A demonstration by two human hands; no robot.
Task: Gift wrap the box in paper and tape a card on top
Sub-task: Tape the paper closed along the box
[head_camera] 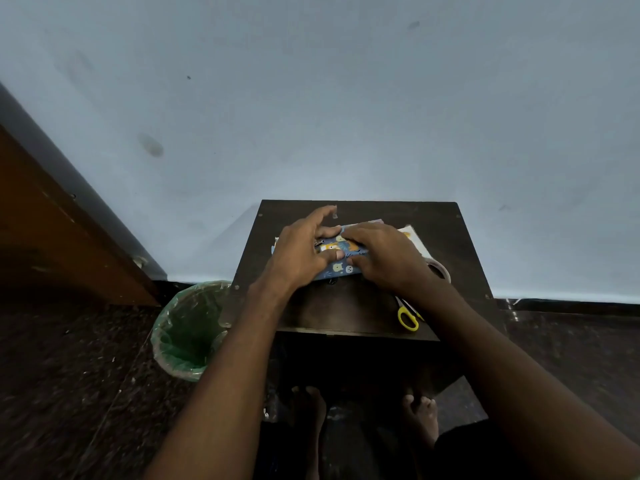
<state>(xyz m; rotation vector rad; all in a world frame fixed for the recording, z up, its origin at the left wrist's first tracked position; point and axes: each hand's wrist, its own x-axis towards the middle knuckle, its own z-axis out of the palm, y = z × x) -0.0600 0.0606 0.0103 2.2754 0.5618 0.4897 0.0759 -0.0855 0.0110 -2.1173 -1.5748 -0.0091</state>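
The box (337,268), wrapped in blue paper with yellow and white cartoon prints, lies in the middle of the small dark table (346,313). My left hand (301,254) rests on its left end, thumb and fingers spread over the top. The index finger is raised, with a small clear strip of tape (334,212) at its tip. My right hand (384,258) lies flat over the right half of the box and presses the paper down. White paper or a card (414,237) pokes out behind my right hand, mostly hidden.
A tape roll (440,270) sits at the table's right, partly behind my right wrist. Yellow-handled scissors (408,318) lie near the front right edge. A bin with a green liner (190,330) stands on the floor left of the table. A wall rises right behind it.
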